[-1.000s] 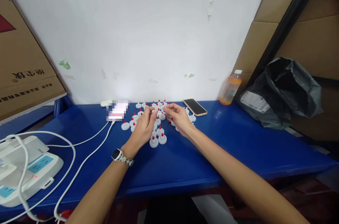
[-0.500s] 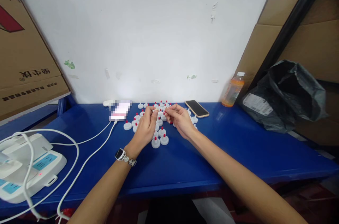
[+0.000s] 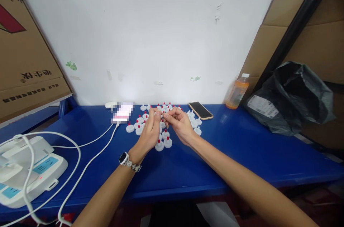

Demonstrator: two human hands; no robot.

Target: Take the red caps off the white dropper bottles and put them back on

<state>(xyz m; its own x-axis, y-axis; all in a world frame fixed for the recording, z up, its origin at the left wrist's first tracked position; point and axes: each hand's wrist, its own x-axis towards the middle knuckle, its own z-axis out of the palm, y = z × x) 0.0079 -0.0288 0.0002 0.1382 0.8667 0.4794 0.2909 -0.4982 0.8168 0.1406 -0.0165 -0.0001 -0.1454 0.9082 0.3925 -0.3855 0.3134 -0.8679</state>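
My left hand (image 3: 150, 128) is closed in a pinch, with a small white piece, apparently a nozzle cap (image 3: 162, 114), showing by its thumb. Against it, my right hand (image 3: 182, 126) has thumb and index finger pressed together; what they grip is hidden. Around and beneath both hands stand many white nozzle caps with red tips (image 3: 168, 143), some of them covered by my fingers. To the right of my right hand lies a cluster of white nozzle caps without red tips (image 3: 197, 131). Two more plain ones (image 3: 143, 107) stand by the wall.
The blue table (image 3: 188, 173) meets a white wall. A phone (image 3: 200, 110) lies behind the caps, and a lit phone (image 3: 123, 112) on a cable lies left. A power strip (image 3: 51, 169) with looping white cables fills the left front. An orange bottle (image 3: 237, 91) and black plastic bag (image 3: 287, 98) stand right.
My hands have come together, the right one moving slightly left until its fingertips meet the left hand's. More plain caps show at the right. The view has shifted slightly.
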